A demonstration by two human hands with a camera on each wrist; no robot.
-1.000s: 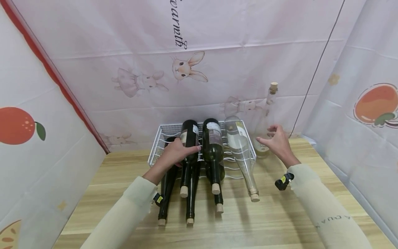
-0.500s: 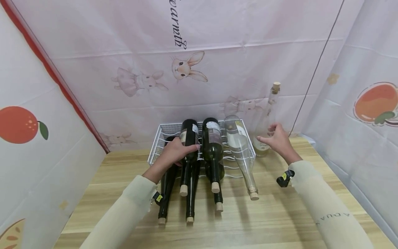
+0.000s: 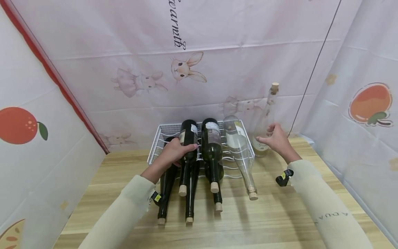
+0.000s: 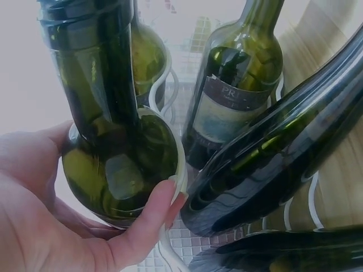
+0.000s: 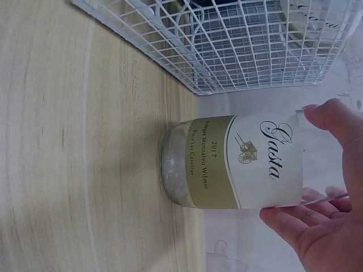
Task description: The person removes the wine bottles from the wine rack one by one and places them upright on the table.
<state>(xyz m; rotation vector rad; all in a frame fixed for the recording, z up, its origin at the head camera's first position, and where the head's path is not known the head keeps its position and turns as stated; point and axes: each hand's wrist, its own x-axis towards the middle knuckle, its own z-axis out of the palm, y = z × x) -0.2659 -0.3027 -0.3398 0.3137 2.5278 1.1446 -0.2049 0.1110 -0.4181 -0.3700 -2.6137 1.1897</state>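
My left hand (image 3: 174, 152) grips a dark green wine bottle (image 3: 190, 129) lying on the upper tier of a white wire rack (image 3: 152, 152), its corked neck toward me. In the left wrist view, thumb and fingers curl round the body of this bottle (image 4: 122, 170). To the right of the rack, a clear glass bottle (image 3: 263, 129) stands upright on the table, a cork in its top. My right hand (image 3: 277, 140) holds it round the body. The right wrist view shows its white and gold label (image 5: 249, 164), with thumb and fingers on opposite sides above.
Beside the held bottle lie another dark green bottle (image 3: 212, 138) and a clear bottle (image 3: 237, 138) on the upper tier. Several dark bottles lie below, their necks (image 3: 190, 204) jutting over the wooden table (image 3: 236, 231). A printed cloth (image 3: 124, 34) hangs close behind the rack.
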